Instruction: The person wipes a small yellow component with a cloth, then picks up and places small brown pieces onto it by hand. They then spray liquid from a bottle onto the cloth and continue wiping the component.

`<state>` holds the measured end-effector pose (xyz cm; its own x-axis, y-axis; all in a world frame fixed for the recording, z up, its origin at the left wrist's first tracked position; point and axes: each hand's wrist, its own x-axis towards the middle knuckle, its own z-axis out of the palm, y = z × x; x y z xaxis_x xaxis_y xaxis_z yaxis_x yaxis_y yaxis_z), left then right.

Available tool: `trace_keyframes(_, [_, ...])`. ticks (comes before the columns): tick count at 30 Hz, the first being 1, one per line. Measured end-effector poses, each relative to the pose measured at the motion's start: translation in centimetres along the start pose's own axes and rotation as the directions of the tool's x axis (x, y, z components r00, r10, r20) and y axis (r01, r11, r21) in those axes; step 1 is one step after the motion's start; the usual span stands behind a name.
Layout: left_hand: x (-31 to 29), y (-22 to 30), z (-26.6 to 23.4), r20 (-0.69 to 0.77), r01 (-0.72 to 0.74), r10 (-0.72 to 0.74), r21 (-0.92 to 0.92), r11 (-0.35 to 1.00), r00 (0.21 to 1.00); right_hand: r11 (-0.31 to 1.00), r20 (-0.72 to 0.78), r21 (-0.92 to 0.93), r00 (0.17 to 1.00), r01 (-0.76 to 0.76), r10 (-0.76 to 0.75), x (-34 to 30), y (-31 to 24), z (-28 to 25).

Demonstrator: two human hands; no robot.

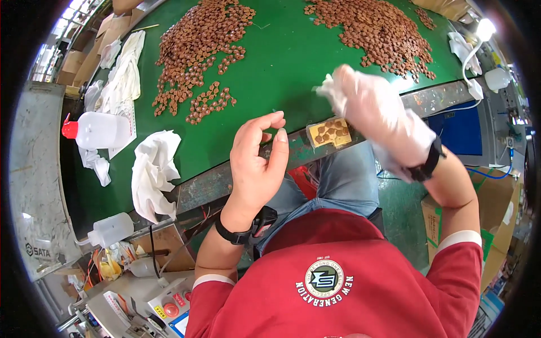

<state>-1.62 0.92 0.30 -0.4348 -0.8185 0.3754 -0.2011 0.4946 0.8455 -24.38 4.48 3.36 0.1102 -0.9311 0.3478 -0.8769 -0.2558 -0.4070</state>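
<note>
My left hand (pixel 256 160) is bare and hovers over the near edge of the green table (pixel 276 67). Its fingers curl forward with the thumb apart, and nothing shows between them. To its right, a small yellow block (pixel 321 137) with several brown round pieces (pixel 332 130) on it sits at the table edge. Above and right of that block is my right hand (pixel 375 107), smeared by motion. White material wraps much of it, and a crumpled white cloth (pixel 333 97) pokes out at its fingers, which look closed on it.
Two big heaps of small brown round pieces lie at the far left (pixel 200 39) and far right (pixel 377 34). A white cloth (pixel 155 172), a red-capped bottle (pixel 101 130) and more rags (pixel 123 76) are at the left. A lit lamp (pixel 484 30) stands at right.
</note>
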Motion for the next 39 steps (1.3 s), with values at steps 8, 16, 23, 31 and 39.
trace_keyframes(8, [-0.3, -0.4, 0.0, -0.006, 0.035, -0.035, -0.032, 0.999, 0.999, 0.805, 0.28, 0.52, 0.947, -0.286, 0.155, 0.1, 0.2, -3.7])
trace_keyframes(16, [-0.3, -0.5, -0.2, 0.026, 0.009, -0.008, -0.052, 0.999, 1.0, 0.879, 0.374, 0.471, 0.919, -0.075, -0.122, -0.1, 1.1, -3.6])
trace_keyframes(23, [-0.1, -0.3, 0.1, 0.004, 0.046, -0.046, -0.03, 0.999, 0.999, 0.763, 0.176, 0.516, 0.824, 0.388, -0.538, 0.9, 0.2, 0.2])
trace_keyframes(31, [-0.2, -0.2, -0.1, 0.006, 0.045, -0.045, -0.053, 0.998, 0.999, 0.844, 0.201, 0.364, 0.851, 0.395, -0.485, -0.7, 1.8, -2.5])
trace_keyframes(39, [-0.3, -0.6, 0.0, -0.006, 0.112, -0.113, -0.081, 0.99, 0.994, 0.873, 0.191, 0.382, 0.899, 0.303, -0.395, 0.4, 0.3, 0.1])
